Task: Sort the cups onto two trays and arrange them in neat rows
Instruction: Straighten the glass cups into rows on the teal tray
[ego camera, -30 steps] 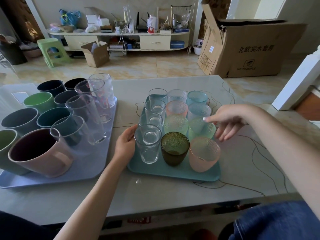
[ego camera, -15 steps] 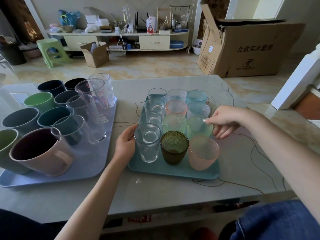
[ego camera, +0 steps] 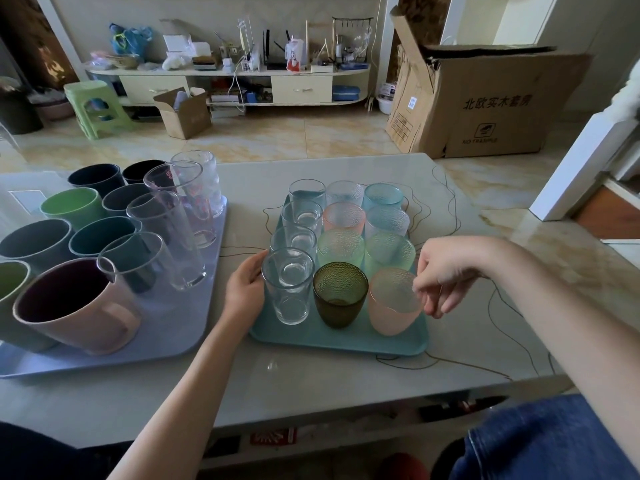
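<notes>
A teal tray (ego camera: 339, 341) holds three rows of small cups: clear glasses on the left, textured coloured ones in the middle and on the right. My left hand (ego camera: 244, 289) grips the tray's left edge beside the front clear glass (ego camera: 287, 289). My right hand (ego camera: 446, 271) pinches the rim of the front pink textured cup (ego camera: 391, 306), which leans slightly. A dark green cup (ego camera: 339, 296) stands between those two. To the left, a lavender tray (ego camera: 166, 327) carries several mugs, a pink mug (ego camera: 76, 306) in front, and a row of tall clear glasses (ego camera: 166, 230).
Both trays sit on a pale marble-pattern table (ego camera: 311, 379) whose front edge is close to me. Beyond it on the floor stand a large cardboard box (ego camera: 485, 102), a small open box (ego camera: 183, 112) and a green stool (ego camera: 95, 109). A white furniture post (ego camera: 581, 168) is at right.
My right hand has moved from the green textured cup in the right-hand row towards me, onto the rim of the front pink cup. My left hand has stayed at the tray's edge.
</notes>
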`<state>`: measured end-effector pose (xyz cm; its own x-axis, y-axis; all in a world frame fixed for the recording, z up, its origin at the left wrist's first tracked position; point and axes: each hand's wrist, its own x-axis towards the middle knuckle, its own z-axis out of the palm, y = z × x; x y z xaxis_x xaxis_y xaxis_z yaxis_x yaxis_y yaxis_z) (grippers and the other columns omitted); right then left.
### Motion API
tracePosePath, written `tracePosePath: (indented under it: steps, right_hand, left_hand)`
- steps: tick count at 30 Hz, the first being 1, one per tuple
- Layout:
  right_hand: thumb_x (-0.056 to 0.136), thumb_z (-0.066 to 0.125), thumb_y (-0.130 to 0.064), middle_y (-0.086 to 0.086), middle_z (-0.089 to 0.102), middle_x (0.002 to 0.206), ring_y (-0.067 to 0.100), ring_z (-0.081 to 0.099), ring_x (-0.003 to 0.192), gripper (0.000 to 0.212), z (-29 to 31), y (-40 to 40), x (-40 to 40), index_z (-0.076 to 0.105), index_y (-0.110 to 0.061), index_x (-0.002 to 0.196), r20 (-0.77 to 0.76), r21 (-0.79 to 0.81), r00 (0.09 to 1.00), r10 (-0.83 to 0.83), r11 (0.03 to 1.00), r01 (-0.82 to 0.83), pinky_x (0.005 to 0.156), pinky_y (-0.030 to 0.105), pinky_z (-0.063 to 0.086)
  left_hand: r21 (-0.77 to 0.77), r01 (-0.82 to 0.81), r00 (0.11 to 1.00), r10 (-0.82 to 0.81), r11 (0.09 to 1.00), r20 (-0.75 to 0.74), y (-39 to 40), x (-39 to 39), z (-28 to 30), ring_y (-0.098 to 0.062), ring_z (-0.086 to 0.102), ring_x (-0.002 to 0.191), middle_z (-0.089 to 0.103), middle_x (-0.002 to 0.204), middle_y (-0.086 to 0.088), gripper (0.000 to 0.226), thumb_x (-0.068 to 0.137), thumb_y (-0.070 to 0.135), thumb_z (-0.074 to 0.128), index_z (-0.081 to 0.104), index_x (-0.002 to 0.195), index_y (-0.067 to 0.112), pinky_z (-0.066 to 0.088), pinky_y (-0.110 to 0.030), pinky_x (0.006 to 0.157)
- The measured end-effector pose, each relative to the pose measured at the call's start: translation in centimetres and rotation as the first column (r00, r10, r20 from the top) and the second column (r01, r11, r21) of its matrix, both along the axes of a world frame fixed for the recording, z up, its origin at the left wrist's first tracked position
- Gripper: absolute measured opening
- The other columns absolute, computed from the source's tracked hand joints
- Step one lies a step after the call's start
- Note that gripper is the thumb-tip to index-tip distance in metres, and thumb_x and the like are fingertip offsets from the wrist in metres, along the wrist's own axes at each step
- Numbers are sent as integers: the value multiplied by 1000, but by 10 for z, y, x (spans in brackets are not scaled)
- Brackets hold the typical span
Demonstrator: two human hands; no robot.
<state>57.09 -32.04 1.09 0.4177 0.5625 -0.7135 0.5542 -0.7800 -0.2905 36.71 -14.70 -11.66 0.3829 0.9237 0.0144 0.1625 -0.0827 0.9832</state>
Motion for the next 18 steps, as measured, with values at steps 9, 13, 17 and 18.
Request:
tracePosePath:
  steps: [9, 13, 17, 18]
  right_hand:
    - [101, 31, -39, 22, 73, 80, 26, 72, 61, 55, 2, -17, 33, 61, 7, 101, -29, -41, 984, -176, 984, 175, 50, 26, 58]
    - [101, 28, -41, 20, 71, 80, 27, 71, 64, 54, -27, -21, 27, 53, 6, 111, -35, -188, 989, -143, 973, 134, 54, 28, 57]
    - [101, 36, -29, 18, 66, 56, 23, 65, 43, 45, -58, -15, 14, 56, 11, 98, -60, -84, 977, -204, 976, 199, 43, 28, 55]
    - [100, 38, -28, 16, 64, 48, 21, 63, 38, 47, -65, -13, 10, 59, 12, 87, -37, -63, 978, -206, 977, 203, 40, 27, 54]
  left_hand:
    - [14, -7, 1000, 7, 1000, -26, 0, 1, -4, -10, 61, 92, 67, 108, -4, 44, 83, -12, 49, 61, 120, 7, 47, -13, 78]
    - [4, -27, 1000, 27, 1000, 0, 1, 2, -4, -19, 61, 104, 67, 114, -10, 45, 81, -16, 48, 60, 120, 3, 47, -27, 91]
    - [-40, -79, 992, 83, 996, 93, -2, 1, -4, -9, 61, 94, 68, 108, -6, 39, 83, -10, 44, 66, 110, 7, 48, -21, 86]
    - [-51, -98, 988, 103, 994, 115, -3, 1, -5, -5, 61, 89, 69, 103, -2, 34, 85, -5, 46, 69, 104, 13, 47, -19, 82]
